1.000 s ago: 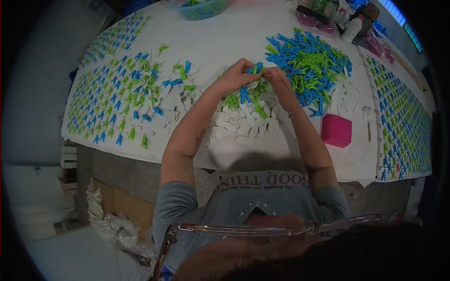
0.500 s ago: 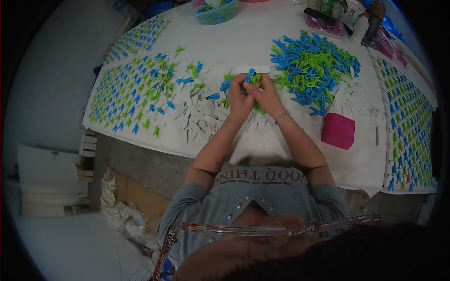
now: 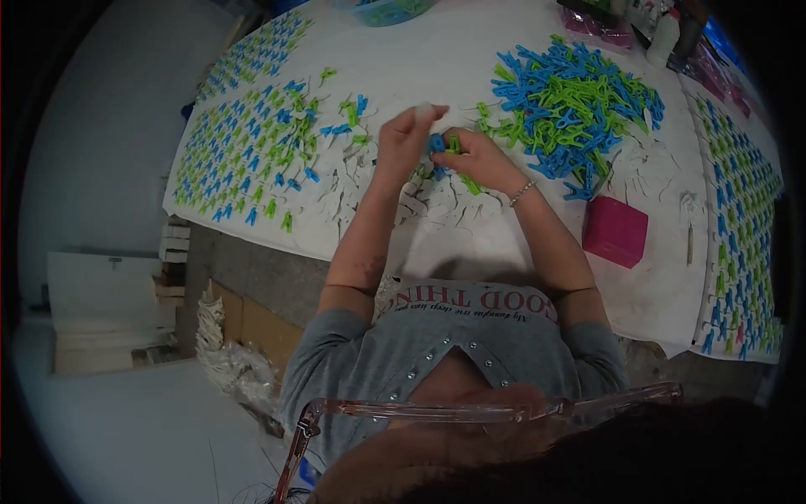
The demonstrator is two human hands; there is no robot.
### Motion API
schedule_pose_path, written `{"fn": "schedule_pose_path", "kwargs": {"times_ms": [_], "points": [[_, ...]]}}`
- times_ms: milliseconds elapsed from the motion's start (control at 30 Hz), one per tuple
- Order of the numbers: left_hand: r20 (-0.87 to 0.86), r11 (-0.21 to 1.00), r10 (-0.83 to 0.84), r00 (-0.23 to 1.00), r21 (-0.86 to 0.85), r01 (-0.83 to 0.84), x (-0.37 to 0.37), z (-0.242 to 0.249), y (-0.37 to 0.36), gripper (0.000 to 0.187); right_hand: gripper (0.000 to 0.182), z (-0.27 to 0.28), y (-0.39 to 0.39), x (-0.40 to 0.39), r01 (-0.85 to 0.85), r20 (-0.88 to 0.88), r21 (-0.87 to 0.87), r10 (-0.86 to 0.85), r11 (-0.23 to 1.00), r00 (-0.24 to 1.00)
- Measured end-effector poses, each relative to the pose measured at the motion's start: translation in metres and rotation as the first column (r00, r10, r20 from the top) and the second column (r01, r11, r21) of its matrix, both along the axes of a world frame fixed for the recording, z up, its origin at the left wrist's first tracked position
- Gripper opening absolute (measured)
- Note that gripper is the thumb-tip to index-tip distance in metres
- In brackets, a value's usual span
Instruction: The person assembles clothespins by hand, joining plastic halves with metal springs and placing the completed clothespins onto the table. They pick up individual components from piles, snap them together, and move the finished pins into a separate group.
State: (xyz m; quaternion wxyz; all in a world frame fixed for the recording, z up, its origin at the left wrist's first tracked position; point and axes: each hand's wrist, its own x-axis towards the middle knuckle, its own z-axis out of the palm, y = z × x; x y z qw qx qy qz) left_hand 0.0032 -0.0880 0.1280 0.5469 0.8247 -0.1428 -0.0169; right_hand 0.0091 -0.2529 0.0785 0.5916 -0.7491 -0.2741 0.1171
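My right hand [image 3: 489, 161] is closed around blue and green plastic clothespins [image 3: 454, 144], one blue and one green showing past its fingers. Just left of it, my left hand [image 3: 406, 141] is raised off the table with its fingers pinched together. Something whitish [image 3: 425, 112] shows at those fingertips, too blurred to name. Below both hands lie many small white strips or cords [image 3: 445, 202]. To the right is a large heap of loose blue and green clothespins [image 3: 579, 105]. A few single clothespins [image 3: 340, 130] lie left of my left hand.
Rows of clothespins [image 3: 243, 155] cover the table's left side, and more rows [image 3: 739, 227] cover the right side. A pink block [image 3: 615, 231] stands near the front edge. At the back are a clear bluish tub [image 3: 393, 12] and a white bottle [image 3: 664, 38].
My left hand has parted from my right hand and lifted up and to the left. My right hand still holds the clothespins. The view has shifted slightly.
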Motion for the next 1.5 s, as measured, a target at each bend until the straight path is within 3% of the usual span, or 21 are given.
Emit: {"fn": "schedule_pose_path", "kwargs": {"times_ms": [67, 100, 167, 300, 467, 533, 567, 600, 633, 667, 700, 800, 833, 900, 933, 1000, 1100, 1167, 1233, 1333, 1500], "points": [[0.014, 0.702, 0.358, 0.934, -0.664, -0.259, 0.010, 0.003, 0.004, 0.020, 0.026, 0.006, -0.006, 0.002, -0.005, -0.136, 0.160, 0.027, 0.987, 0.990], [0.015, 0.699, 0.359, 0.933, -0.667, -0.258, 0.010, 0.002, 0.013, 0.020, 0.024, 0.010, -0.009, 0.002, 0.141, -0.373, 0.373, 0.009, 0.917, 0.928], [-0.028, 0.719, 0.229, 0.973, -0.669, -0.189, 0.007, -0.003, 0.037, 0.019, 0.023, 0.011, -0.014, 0.005, 0.317, -0.581, 0.515, 0.053, 0.797, 0.812], [0.108, 0.976, 0.215, 0.971, 0.020, -0.219, -0.024, -0.026, 0.007, 0.022, 0.025, 0.000, 0.000, 0.008, 0.299, -0.511, 0.807, 0.347, 0.510, 0.787], [-0.017, 0.992, 0.120, 0.993, -0.030, -0.121, -0.035, -0.029, 0.000, 0.020, 0.024, 0.001, -0.007, 0.010, 0.304, -0.459, 0.848, 0.312, 0.435, 0.832], [-0.044, 0.992, 0.120, 0.992, -0.042, -0.121, -0.035, -0.027, 0.016, 0.019, 0.025, 0.007, -0.041, 0.025, 0.315, -0.341, 0.865, -0.004, 0.391, 0.940], [-0.014, 0.956, 0.186, 0.982, -0.230, -0.184, -0.033, -0.029, 0.028, 0.017, 0.029, 0.007, -0.063, 0.034, 0.438, -0.318, 0.723, -0.305, 0.534, 0.898], [0.005, 0.883, 0.253, 0.967, -0.411, -0.229, -0.031, -0.028, 0.039, 0.016, 0.033, 0.003, -0.083, 0.040, 0.581, -0.212, 0.549, -0.572, 0.601, 0.792], [-0.017, 0.824, 0.277, 0.961, -0.510, -0.247, -0.032, -0.020, 0.047, 0.016, 0.033, -0.002, -0.094, 0.041, 0.581, -0.215, 0.552, -0.571, 0.598, 0.792], [-0.041, 0.754, 0.298, 0.954, -0.602, -0.262, -0.032, -0.012, 0.054, 0.016, 0.037, -0.007, -0.104, 0.042, 0.752, 0.113, 0.326, -0.813, 0.573, 0.571], [-0.093, 0.686, 0.378, 0.921, -0.640, -0.346, -0.035, -0.004, 0.058, 0.019, 0.041, -0.009, -0.107, 0.042, 0.901, 0.486, 0.146, -0.823, 0.409, 0.295], [-0.067, 0.800, 0.285, 0.956, -0.533, -0.276, -0.030, -0.021, 0.094, 0.027, 0.042, -0.009, -0.098, 0.041, 0.921, 0.695, 0.146, -0.700, 0.362, 0.165], [-0.067, 0.800, 0.289, 0.955, -0.532, -0.279, -0.031, -0.022, 0.092, 0.027, 0.042, -0.003, -0.090, 0.037, 0.919, 0.694, 0.146, -0.701, 0.365, 0.168], [-0.059, 0.971, 0.203, 0.977, -0.114, -0.208, -0.034, -0.027, 0.081, 0.035, 0.032, 0.008, -0.068, 0.022, 0.574, 0.444, 0.004, -0.515, 0.819, 0.733], [0.036, 0.974, 0.120, 0.992, 0.188, -0.125, -0.032, -0.030, 0.077, 0.047, 0.032, 0.011, -0.055, 0.017, 0.573, 0.445, 0.007, -0.516, 0.819, 0.732], [0.064, 0.971, 0.067, 0.996, 0.227, -0.080, -0.036, -0.038, 0.056, 0.052, 0.027, 0.007, -0.031, 0.008, 0.392, 0.549, -0.132, -0.262, 0.910, 0.794], [0.090, 0.945, 0.034, 0.995, 0.321, -0.061, -0.031, -0.048, 0.037, 0.058, 0.024, 0.001, -0.016, 0.002, 0.339, 0.544, -0.154, -0.207, 0.928, 0.813], [0.095, 0.923, 0.059, 0.994, 0.374, -0.090, -0.019, -0.052, 0.033, 0.060, 0.023, 0.001, -0.016, 0.003, 0.345, 0.550, -0.153, -0.210, 0.926, 0.808], [-0.124, 0.939, 0.194, 0.973, 0.310, -0.147, -0.001, -0.058, 0.033, 0.061, 0.023, 0.002, -0.017, 0.004, 0.358, 0.553, -0.152, -0.221, 0.921, 0.803], [0.027, 0.894, 0.291, 0.956, 0.348, -0.282, 0.020, -0.072, 0.035, 0.056, 0.022, 0.002, -0.020, 0.005, 0.379, 0.550, -0.135, -0.249, 0.915, 0.797], [-0.040, 0.818, 0.201, 0.979, 0.557, -0.145, 0.032, -0.060, 0.032, 0.046, 0.020, -0.002, -0.018, 0.008, 0.382, 0.530, -0.102, -0.274, 0.919, 0.802]]}}
